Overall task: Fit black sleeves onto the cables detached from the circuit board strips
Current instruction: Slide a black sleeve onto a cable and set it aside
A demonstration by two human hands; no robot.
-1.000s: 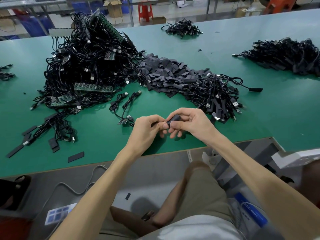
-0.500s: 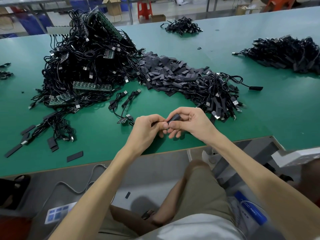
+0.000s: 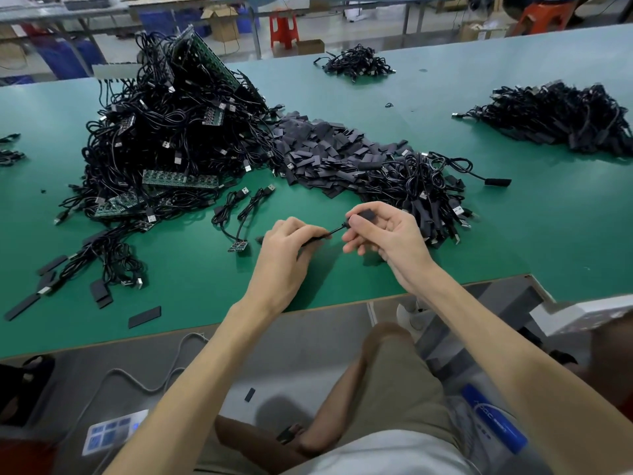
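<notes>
Now left hand [image 3: 286, 250] pinches cable [image 3: 334, 230], right hand [image 3: 385, 234] grips sleeve [image 3: 367, 214].

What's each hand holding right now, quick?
Left hand: closed, pinching the black cable.
Right hand: closed, pinching the black sleeve.

Matt black sleeve [image 3: 368, 214]; smooth green table [image 3: 513, 234].

A green tabletop [image 3: 548, 234] filled the view. Beyond its far edge stood a red stool [image 3: 283, 27], an orange stool [image 3: 544, 15], an open cardboard box [image 3: 226, 22] and blue crates [image 3: 68, 58]. On the floor below lay a grey cord [image 3: 137, 382] near a white keypad [image 3: 113, 431].
</notes>
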